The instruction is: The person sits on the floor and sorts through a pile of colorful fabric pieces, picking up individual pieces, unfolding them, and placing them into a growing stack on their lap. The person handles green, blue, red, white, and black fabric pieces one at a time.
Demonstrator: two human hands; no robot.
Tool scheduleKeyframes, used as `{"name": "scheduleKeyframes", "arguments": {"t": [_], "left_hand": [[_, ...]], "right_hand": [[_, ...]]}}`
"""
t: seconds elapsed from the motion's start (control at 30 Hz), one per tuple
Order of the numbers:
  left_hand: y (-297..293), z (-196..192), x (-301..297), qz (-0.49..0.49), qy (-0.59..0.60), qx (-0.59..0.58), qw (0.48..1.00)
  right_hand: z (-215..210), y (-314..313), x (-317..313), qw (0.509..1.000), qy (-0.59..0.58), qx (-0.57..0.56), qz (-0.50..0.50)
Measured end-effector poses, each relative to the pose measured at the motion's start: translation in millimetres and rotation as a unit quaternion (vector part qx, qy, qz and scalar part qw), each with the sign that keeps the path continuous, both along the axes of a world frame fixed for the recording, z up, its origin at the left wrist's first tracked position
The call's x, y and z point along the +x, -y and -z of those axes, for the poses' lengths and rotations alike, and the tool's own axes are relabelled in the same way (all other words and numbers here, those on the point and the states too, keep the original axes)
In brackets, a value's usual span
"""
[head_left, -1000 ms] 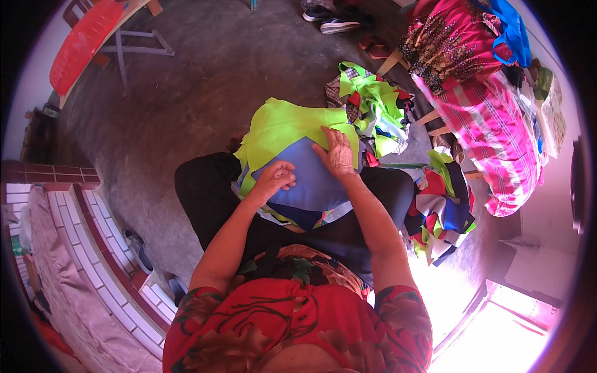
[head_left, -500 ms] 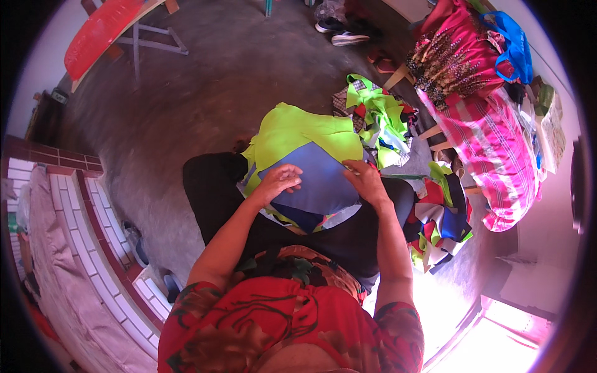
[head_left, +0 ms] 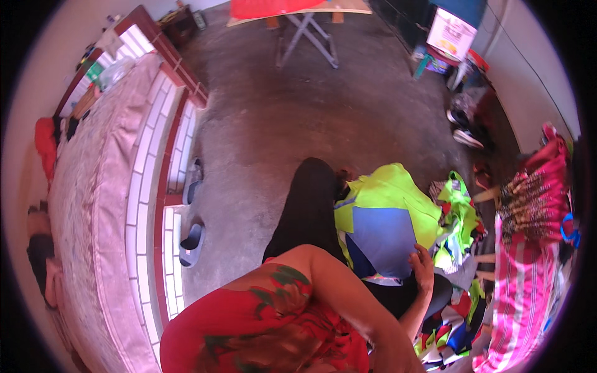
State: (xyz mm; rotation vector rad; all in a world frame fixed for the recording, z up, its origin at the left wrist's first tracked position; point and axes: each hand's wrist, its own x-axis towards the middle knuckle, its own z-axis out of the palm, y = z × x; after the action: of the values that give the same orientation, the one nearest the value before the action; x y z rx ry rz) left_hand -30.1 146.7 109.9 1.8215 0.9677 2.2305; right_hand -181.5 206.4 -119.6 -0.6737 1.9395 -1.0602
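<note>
A pile of cut cloth lies across my lap, with a neon yellow-green piece [head_left: 398, 186] spread at the far side and a grey-blue piece [head_left: 382, 233] on top nearer me. At the right edge of the grey-blue piece rests my right hand [head_left: 423, 268], its fingers apart and touching the cloth. My left arm reaches across my body to the lower right; its hand is out of view. Beside my right knee is a heap of coloured scraps [head_left: 457, 332], partly hidden by my arm and leg.
Another scrap heap [head_left: 457, 217] lies on the floor at right, by a seat draped with pink checked cloth [head_left: 525, 298]. Slippers [head_left: 193, 245] stand by the tiled ledge at left. A folding table [head_left: 298, 7] stands ahead; shoes [head_left: 466, 137] sit near the right wall.
The view has swung to the left, so the lap now appears further right. My left hand has left the cloth, and its arm now crosses my body. My right hand stays at the cloth's edge.
</note>
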Motion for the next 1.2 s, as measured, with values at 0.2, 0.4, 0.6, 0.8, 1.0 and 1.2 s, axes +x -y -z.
{"name": "scheduleKeyframes", "arguments": {"t": [0.2, 0.4, 0.6, 0.8, 1.0, 1.2], "left_hand": [[-2.2, -4.9, -1.8, -0.059, 0.023, -0.014, 0.998], [0.3, -7.1, -3.1, -0.09, 0.027, -0.023, 0.995], [4.1, -7.1, -0.4, -0.111, 0.038, -0.028, 0.993], [5.4, -6.3, 3.7, -0.125, 0.046, -0.027, 0.991], [9.5, -4.5, 3.9, -0.134, 0.055, -0.029, 0.989], [10.3, -3.0, 3.1, -0.141, 0.065, -0.027, 0.987]], "right_hand": [[18.3, -4.7, -11.2, 1.0, 0.006, -0.017, 0.007], [14.3, -0.8, -10.1, 1.0, -0.017, -0.005, 0.004], [16.0, -0.7, -10.0, 1.0, -0.015, 0.013, 0.0], [21.8, -2.1, -10.0, 1.0, -0.019, 0.0, -0.006], [27.5, -2.7, -14.3, 1.0, -0.019, 0.013, -0.005], [29.2, -3.6, -17.2, 0.999, -0.008, 0.014, -0.028]]}}
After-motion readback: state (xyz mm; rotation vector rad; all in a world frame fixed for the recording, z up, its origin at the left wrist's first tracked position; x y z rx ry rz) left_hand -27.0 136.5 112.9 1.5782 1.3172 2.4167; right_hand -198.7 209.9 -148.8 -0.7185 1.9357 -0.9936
